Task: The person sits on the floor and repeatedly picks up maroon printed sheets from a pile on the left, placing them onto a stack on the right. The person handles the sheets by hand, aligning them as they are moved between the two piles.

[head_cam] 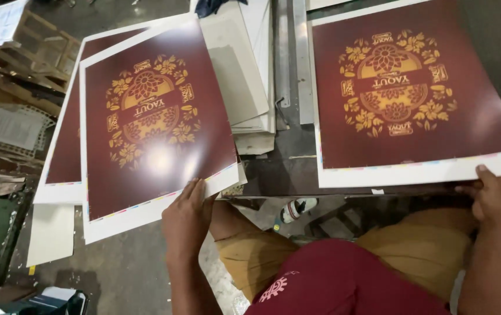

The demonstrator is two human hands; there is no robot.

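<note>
My left hand point(187, 217) grips the near white edge of a glossy maroon printed sheet point(157, 116) with a gold floral emblem, holding it over a stack of like sheets point(63, 157) at the left. My right hand point(495, 195) rests at the near edge of a second maroon sheet point(414, 93) lying on a dark table point(279, 169) at the right, thumb on its white margin. My knees in tan trousers and a dark red shirt show below.
A pile of plain white boards point(244, 76) lies between the two prints, beside a metal rail point(302, 64). Wooden pallets and cardboard point(11, 99) stand at the far left. A shoe point(297, 209) shows under the table on the concrete floor.
</note>
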